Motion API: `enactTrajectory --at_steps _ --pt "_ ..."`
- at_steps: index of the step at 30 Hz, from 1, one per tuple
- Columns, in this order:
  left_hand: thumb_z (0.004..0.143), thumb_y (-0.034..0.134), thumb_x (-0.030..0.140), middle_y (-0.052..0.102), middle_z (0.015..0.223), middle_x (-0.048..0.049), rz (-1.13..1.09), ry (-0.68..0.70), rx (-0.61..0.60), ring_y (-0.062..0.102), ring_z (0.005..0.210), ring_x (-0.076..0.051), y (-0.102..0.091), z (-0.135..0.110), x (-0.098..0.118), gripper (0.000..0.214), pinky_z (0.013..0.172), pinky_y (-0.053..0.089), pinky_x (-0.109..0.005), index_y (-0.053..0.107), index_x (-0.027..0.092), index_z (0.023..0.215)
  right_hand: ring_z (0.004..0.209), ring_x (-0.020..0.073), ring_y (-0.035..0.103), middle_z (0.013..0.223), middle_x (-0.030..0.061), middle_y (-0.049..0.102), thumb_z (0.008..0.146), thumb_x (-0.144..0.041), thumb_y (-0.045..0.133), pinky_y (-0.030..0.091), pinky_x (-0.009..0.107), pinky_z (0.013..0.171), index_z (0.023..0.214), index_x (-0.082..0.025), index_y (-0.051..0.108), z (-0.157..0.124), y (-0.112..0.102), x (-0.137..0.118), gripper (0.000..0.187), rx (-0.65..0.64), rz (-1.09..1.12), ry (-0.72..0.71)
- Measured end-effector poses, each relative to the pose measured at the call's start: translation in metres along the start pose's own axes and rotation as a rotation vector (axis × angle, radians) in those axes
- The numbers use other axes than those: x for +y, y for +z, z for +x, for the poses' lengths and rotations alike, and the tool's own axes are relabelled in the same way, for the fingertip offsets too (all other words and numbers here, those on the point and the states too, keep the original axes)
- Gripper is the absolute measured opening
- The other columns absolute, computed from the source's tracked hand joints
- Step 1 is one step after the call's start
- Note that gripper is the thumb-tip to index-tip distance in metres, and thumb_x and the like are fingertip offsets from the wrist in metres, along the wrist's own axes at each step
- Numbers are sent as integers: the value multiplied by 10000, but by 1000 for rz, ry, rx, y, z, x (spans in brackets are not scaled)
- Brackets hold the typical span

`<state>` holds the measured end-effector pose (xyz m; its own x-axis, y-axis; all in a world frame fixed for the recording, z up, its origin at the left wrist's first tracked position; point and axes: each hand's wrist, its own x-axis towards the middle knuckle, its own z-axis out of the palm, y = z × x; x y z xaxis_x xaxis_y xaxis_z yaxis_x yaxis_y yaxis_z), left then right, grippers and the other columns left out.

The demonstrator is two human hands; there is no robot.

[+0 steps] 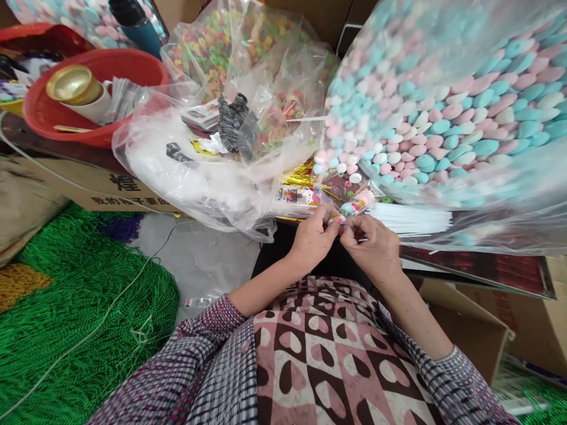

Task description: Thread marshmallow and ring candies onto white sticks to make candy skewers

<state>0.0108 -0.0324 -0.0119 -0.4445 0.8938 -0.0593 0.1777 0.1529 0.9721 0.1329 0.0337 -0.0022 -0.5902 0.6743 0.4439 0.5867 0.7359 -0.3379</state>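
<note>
Your left hand (312,239) and right hand (374,245) pinch the near end of a filled clear packet (357,203) at the near edge of the tabletop (487,268), each grip closed. Should either slacken, contents could spill; the bulging plastic bag (443,141) alongside could slump against it.

Counted one left hand (313,237) and one right hand (372,243), with one small packet (358,203) between them. Beyond the right hand, counted one large bag of pastel pieces (443,53), too many to number; beyond the left hand, one bag of small rings (261,53), likewise uncountable. Up and left of the left hand, found two red containers (100,136) (66,35), one white cup (92,109) and one blue bottle (144,36).
</note>
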Motion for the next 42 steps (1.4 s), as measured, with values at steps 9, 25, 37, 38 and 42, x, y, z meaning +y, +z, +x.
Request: enactTrajectory --at_steps 9,25,37,38,42 --pt "876 568 292 593 801 57 -404 -75 16 448 512 -49 -1 3 -1 94 526 401 -191 515 217 898 615 161 612 761 28 684 863 -284 530 502 305 633 907 -206 631 -3 0 -12 135 4 396 281" --pt "803 633 307 467 565 80 -482 -182 14 384 433 -58 -11 5 9 146 447 300 -200 516 222 821 483 100 511 607 -26 610 778 -465 731 431 229 468 749 -190 624 -13 8 -35 296 -357 1251 755" --pt "850 572 192 588 814 -14 101 232 70 544 791 -144 -15 12 4 120 756 423 -266 523 199 741 540 161 562 596 -4 598 945 -389 479 468 291 570 1074 -201 705 -10 1 -16 321 -50 447 441" --pt "865 555 188 597 832 -23 170 269 64 550 817 -154 -15 11 4 118 770 424 -273 525 201 752 601 184 607 668 30 652 942 -377 469 484 309 606 1077 -201 706 -9 4 -15 325 -24 377 400" --pt "875 540 169 607 836 -29 259 330 80 562 812 -162 -10 12 -2 116 737 432 -275 516 206 767 630 202 614 725 64 675 894 -396 515 476 315 589 983 -200 709 -5 12 -13 290 27 456 414"
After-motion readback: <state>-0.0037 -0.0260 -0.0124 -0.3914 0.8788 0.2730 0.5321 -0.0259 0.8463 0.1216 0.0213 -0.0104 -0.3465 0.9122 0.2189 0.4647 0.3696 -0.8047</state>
